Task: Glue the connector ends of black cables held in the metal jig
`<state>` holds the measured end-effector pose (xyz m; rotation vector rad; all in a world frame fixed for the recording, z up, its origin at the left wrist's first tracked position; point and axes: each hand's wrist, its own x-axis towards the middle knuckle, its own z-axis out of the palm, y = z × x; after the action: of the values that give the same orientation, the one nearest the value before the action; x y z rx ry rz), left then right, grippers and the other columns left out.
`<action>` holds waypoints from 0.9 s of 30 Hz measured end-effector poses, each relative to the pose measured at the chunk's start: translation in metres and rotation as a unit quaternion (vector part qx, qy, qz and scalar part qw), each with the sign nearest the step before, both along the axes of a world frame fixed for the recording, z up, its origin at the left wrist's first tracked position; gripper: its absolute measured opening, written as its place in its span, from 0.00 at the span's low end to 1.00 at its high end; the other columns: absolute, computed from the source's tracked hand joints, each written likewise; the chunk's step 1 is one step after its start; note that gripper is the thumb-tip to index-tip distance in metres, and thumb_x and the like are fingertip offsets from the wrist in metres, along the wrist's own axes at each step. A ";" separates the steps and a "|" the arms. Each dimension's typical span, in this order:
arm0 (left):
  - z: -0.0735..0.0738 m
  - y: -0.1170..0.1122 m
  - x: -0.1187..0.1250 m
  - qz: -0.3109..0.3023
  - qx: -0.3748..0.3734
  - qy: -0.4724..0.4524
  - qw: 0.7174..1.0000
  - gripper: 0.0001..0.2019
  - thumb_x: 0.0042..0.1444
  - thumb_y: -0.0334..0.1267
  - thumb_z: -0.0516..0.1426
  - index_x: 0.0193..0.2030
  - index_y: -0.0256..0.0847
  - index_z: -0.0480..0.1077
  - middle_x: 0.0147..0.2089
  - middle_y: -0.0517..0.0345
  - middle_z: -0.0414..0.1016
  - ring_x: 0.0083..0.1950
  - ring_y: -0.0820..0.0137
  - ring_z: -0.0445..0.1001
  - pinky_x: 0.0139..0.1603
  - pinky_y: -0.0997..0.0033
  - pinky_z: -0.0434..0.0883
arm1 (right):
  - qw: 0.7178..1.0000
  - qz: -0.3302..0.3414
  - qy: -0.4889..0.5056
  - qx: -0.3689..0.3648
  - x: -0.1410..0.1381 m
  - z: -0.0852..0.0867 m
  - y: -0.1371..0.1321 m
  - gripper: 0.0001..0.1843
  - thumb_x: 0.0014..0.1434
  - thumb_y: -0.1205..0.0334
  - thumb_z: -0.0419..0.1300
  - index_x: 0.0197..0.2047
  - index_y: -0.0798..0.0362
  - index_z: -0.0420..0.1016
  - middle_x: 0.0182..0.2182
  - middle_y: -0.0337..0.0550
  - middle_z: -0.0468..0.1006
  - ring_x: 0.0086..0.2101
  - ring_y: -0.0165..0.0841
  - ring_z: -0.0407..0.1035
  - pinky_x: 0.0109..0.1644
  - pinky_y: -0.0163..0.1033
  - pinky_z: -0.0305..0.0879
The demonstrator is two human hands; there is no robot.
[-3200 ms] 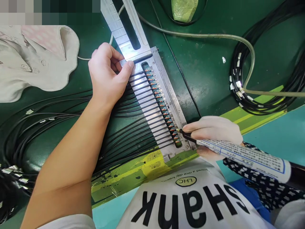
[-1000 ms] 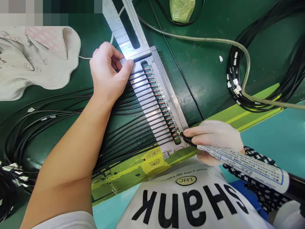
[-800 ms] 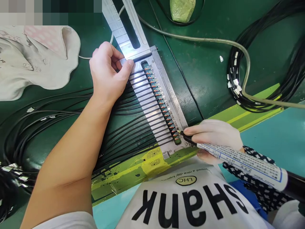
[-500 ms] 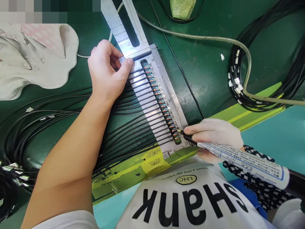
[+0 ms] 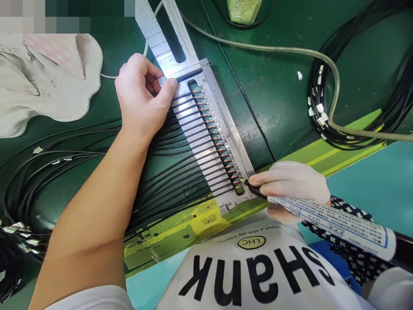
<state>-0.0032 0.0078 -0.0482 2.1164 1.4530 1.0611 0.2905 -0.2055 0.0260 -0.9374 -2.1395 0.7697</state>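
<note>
Left of the steel comb jig (image 5: pixel 227 120), long black cables (image 5: pixel 80 150) fan beneath the bare left hand (image 5: pixel 140 99), thumb on the jig's top end, fingers curled, any grip hidden; at the jig's lower end, the white-gloved right hand (image 5: pixel 290 183) clamps a slim black pen (image 5: pixel 254 189), tip at the lowest coloured connector (image 5: pixel 238 182).

Bright, even light, probably from overhead, soft shadows, glare on the steel rail (image 5: pixel 169 64), top-left corner pixelated, edges bowed
</note>
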 end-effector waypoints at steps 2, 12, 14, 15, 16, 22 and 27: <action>0.001 0.000 0.000 0.000 0.000 0.001 1.000 0.10 0.49 0.34 0.66 0.34 0.40 0.68 0.29 0.63 0.64 0.29 0.76 0.61 0.38 0.68 0.66 | 1.000 -0.002 0.002 0.000 0.000 0.000 0.000 0.09 0.65 0.56 0.59 0.46 0.49 0.72 0.45 0.46 0.84 0.38 0.32 0.79 0.39 0.38 0.74; 0.001 0.000 0.001 -0.008 -0.003 -0.004 1.000 0.15 0.51 0.43 0.68 0.34 0.40 0.67 0.29 0.63 0.62 0.31 0.74 0.64 0.43 0.62 0.70 | 1.000 -0.017 0.010 0.010 -0.001 -0.001 0.001 0.13 0.63 0.55 0.61 0.49 0.49 0.71 0.45 0.45 0.84 0.41 0.31 0.80 0.42 0.37 0.76; 0.001 0.000 0.000 -0.005 -0.001 0.003 1.000 0.16 0.52 0.45 0.67 0.34 0.40 0.66 0.29 0.63 0.63 0.30 0.74 0.63 0.43 0.62 0.70 | 1.000 -0.020 0.005 0.012 -0.002 -0.001 0.001 0.12 0.63 0.55 0.61 0.48 0.48 0.71 0.45 0.45 0.84 0.39 0.32 0.80 0.41 0.37 0.77; 0.001 0.001 0.000 -0.003 -0.001 0.007 1.000 0.16 0.52 0.46 0.67 0.34 0.40 0.66 0.29 0.63 0.63 0.30 0.74 0.63 0.42 0.63 0.70 | 1.000 -0.020 0.003 0.012 -0.002 -0.001 0.002 0.11 0.63 0.55 0.60 0.47 0.48 0.72 0.45 0.45 0.85 0.39 0.32 0.81 0.41 0.38 0.77; 0.001 0.001 0.000 0.000 -0.003 0.010 1.000 0.16 0.52 0.46 0.67 0.34 0.40 0.67 0.30 0.63 0.64 0.30 0.75 0.62 0.42 0.63 0.70 | 1.000 -0.020 0.003 0.013 -0.002 0.000 0.002 0.10 0.63 0.55 0.60 0.47 0.48 0.72 0.44 0.46 0.85 0.38 0.33 0.81 0.40 0.38 0.77; 0.000 0.002 0.000 -0.003 -0.010 0.001 1.000 0.17 0.50 0.47 0.69 0.34 0.39 0.67 0.30 0.62 0.64 0.30 0.75 0.62 0.41 0.65 0.69 | 1.000 -0.024 0.010 0.011 -0.003 -0.001 0.002 0.11 0.61 0.56 0.62 0.46 0.49 0.72 0.45 0.46 0.84 0.39 0.33 0.81 0.40 0.37 0.76; -0.002 0.002 -0.001 0.003 -0.011 -0.002 1.000 0.16 0.49 0.45 0.68 0.34 0.40 0.68 0.30 0.62 0.65 0.30 0.75 0.62 0.39 0.66 0.69 | 0.999 -0.037 0.022 0.011 -0.005 -0.001 0.002 0.12 0.60 0.56 0.63 0.46 0.49 0.73 0.45 0.46 0.85 0.40 0.33 0.81 0.42 0.38 0.77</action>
<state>-0.0039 0.0098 -0.0499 2.0952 1.4643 1.0461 0.2857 -0.2036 0.0246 -0.9735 -2.0587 0.7211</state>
